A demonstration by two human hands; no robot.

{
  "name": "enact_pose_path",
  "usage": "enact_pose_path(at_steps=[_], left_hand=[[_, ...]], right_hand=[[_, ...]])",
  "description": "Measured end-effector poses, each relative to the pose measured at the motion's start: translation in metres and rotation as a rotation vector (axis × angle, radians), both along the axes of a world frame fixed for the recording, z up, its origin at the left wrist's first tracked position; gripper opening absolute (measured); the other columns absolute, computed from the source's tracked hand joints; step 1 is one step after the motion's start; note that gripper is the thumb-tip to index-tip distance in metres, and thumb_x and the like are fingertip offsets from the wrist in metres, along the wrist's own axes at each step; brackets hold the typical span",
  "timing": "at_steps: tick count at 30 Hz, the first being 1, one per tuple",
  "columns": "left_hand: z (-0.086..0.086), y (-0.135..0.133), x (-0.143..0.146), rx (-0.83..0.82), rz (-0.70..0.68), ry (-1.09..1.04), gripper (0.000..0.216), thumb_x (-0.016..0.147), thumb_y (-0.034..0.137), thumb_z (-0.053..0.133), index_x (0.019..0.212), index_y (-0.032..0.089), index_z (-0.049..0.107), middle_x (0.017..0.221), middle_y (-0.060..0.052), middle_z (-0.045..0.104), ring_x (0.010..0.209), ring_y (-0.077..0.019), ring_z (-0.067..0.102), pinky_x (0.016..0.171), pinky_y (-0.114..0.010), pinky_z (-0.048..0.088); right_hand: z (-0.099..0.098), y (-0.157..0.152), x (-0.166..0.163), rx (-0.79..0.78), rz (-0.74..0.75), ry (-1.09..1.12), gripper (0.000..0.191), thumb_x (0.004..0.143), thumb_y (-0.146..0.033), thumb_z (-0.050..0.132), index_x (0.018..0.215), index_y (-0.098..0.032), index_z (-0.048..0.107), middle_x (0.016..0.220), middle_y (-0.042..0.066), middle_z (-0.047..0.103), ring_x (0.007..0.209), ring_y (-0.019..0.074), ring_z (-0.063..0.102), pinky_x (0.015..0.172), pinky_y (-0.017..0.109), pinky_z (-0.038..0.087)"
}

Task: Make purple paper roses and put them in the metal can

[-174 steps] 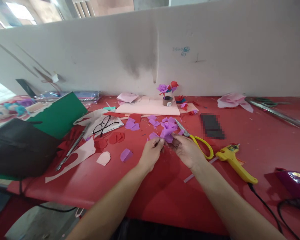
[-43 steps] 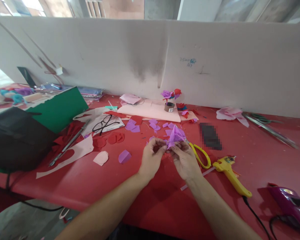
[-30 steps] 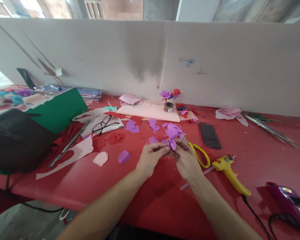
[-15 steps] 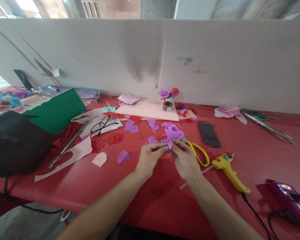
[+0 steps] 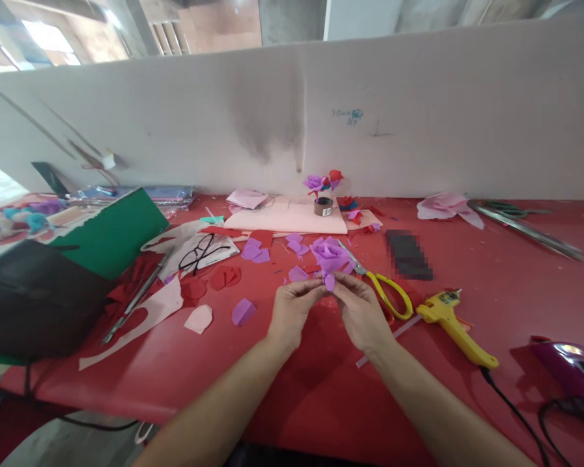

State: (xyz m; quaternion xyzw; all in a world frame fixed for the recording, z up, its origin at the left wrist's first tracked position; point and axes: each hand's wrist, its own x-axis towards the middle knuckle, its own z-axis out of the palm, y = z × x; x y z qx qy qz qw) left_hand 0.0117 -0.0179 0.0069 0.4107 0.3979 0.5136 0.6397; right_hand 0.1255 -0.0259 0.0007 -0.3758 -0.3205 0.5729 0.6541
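A purple foam or paper flower (image 5: 329, 254) stands upright between my two hands, its petals spread above the fingers. My left hand (image 5: 294, 305) pinches the flower's base from the left. From the right, my right hand (image 5: 360, 307) pinches the same base, fingertips close to the other hand's. A small purple piece (image 5: 328, 281) sticks out toward me at the pinch. Yellow-handled scissors (image 5: 392, 295) lie just right of my right hand. Further right rests a yellow hot glue gun (image 5: 460, 331). Loose purple petals (image 5: 298, 274) lie behind my left hand.
Red petals (image 5: 224, 277), a pink petal (image 5: 198, 319) and black glasses (image 5: 202, 253) lie to the left. Finished flowers stand in a brown tape roll (image 5: 323, 207) at the back. A dark pixelated patch (image 5: 409, 254) and a purple device (image 5: 571, 373) are on the right.
The view has tilted and shifted slightly. My hands keep their pinch on the flower, and the small piece at its base now looks rounder and turned differently.
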Motion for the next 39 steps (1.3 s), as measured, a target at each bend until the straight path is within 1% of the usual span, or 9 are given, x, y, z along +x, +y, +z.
enact_pose_path(at_steps=[3, 7, 13, 20, 25, 28, 33, 36, 39], left_hand=[[-0.0025, 0.0008, 0.0002, -0.002, 0.008, -0.019, 0.015, 0.065, 0.026, 0.075, 0.078, 0.019, 0.076, 0.078, -0.004, 0.074, 0.078, -0.0166, 0.065, 0.084, -0.032, 0.048], [-0.0045, 0.0003, 0.0009, -0.01, 0.011, -0.04, 0.016, 0.063, 0.026, 0.077, 0.078, 0.02, 0.076, 0.079, -0.005, 0.074, 0.078, -0.0169, 0.066, 0.084, -0.032, 0.048], [-0.0018, -0.0022, 0.0033, -0.009, 0.024, -0.026, 0.017, 0.062, 0.026, 0.077, 0.078, 0.02, 0.076, 0.075, -0.004, 0.074, 0.076, -0.0167, 0.065, 0.082, -0.032, 0.048], [-0.0024, -0.0029, 0.0045, 0.011, 0.023, -0.045, 0.013, 0.063, 0.024, 0.076, 0.076, 0.021, 0.076, 0.072, -0.002, 0.073, 0.071, -0.0138, 0.064, 0.077, -0.028, 0.048], [-0.006, -0.0021, 0.0044, 0.017, 0.049, -0.049, 0.012, 0.063, 0.024, 0.076, 0.074, 0.02, 0.076, 0.074, -0.002, 0.073, 0.07, -0.0126, 0.063, 0.076, -0.026, 0.048], [-0.0074, -0.0016, 0.0045, 0.021, 0.062, -0.063, 0.013, 0.062, 0.024, 0.077, 0.075, 0.02, 0.076, 0.075, -0.002, 0.073, 0.071, -0.0126, 0.063, 0.076, -0.026, 0.048], [-0.008, -0.0019, 0.0051, 0.02, 0.075, -0.059, 0.014, 0.062, 0.025, 0.077, 0.075, 0.019, 0.075, 0.073, -0.002, 0.073, 0.07, -0.0127, 0.063, 0.074, -0.026, 0.048], [-0.0079, -0.0027, 0.0054, 0.035, 0.069, -0.02, 0.014, 0.064, 0.026, 0.075, 0.076, 0.018, 0.075, 0.074, -0.002, 0.073, 0.069, -0.0125, 0.063, 0.073, -0.026, 0.049], [-0.0069, -0.0036, 0.0048, 0.083, 0.021, 0.049, 0.014, 0.07, 0.025, 0.071, 0.081, 0.018, 0.076, 0.077, -0.002, 0.074, 0.072, -0.0132, 0.063, 0.074, -0.026, 0.048]], right_hand=[[0.0016, -0.0008, 0.0003, -0.008, -0.014, -0.009, 0.017, 0.059, -0.026, 0.081, 0.075, -0.026, 0.075, 0.074, -0.001, 0.071, 0.074, 0.0158, 0.061, 0.077, 0.031, 0.047], [0.0019, -0.0012, 0.0001, -0.013, -0.043, -0.008, 0.017, 0.058, -0.026, 0.082, 0.072, -0.025, 0.075, 0.074, -0.001, 0.07, 0.073, 0.0152, 0.06, 0.075, 0.031, 0.047], [-0.0006, -0.0024, -0.0011, -0.034, -0.082, 0.015, 0.017, 0.058, -0.028, 0.082, 0.072, -0.025, 0.074, 0.073, -0.002, 0.069, 0.071, 0.0145, 0.059, 0.076, 0.031, 0.046], [-0.0015, -0.0045, -0.0024, 0.04, -0.013, -0.002, 0.015, 0.066, -0.03, 0.078, 0.08, -0.029, 0.073, 0.075, -0.003, 0.07, 0.075, 0.0138, 0.06, 0.076, 0.029, 0.046], [-0.004, -0.0038, -0.0013, 0.079, 0.015, -0.044, 0.013, 0.07, -0.03, 0.075, 0.083, -0.029, 0.073, 0.081, -0.002, 0.07, 0.083, 0.0152, 0.061, 0.084, 0.031, 0.046], [-0.0038, -0.0027, -0.0013, 0.079, 0.036, -0.049, 0.014, 0.07, -0.031, 0.075, 0.084, -0.029, 0.073, 0.084, -0.002, 0.07, 0.085, 0.0161, 0.061, 0.086, 0.033, 0.045], [-0.0042, -0.0016, -0.0009, 0.07, 0.017, -0.032, 0.015, 0.065, -0.031, 0.079, 0.079, -0.028, 0.072, 0.08, -0.004, 0.067, 0.08, 0.0135, 0.059, 0.083, 0.029, 0.044], [-0.006, -0.0018, -0.0004, 0.072, 0.031, -0.061, 0.01, 0.07, -0.031, 0.076, 0.077, -0.027, 0.071, 0.078, -0.003, 0.066, 0.079, 0.0137, 0.058, 0.084, 0.03, 0.043], [-0.0077, -0.0019, 0.0, 0.083, 0.053, -0.085, 0.006, 0.074, -0.031, 0.072, 0.078, -0.026, 0.07, 0.076, -0.003, 0.065, 0.078, 0.0144, 0.058, 0.083, 0.031, 0.044]])
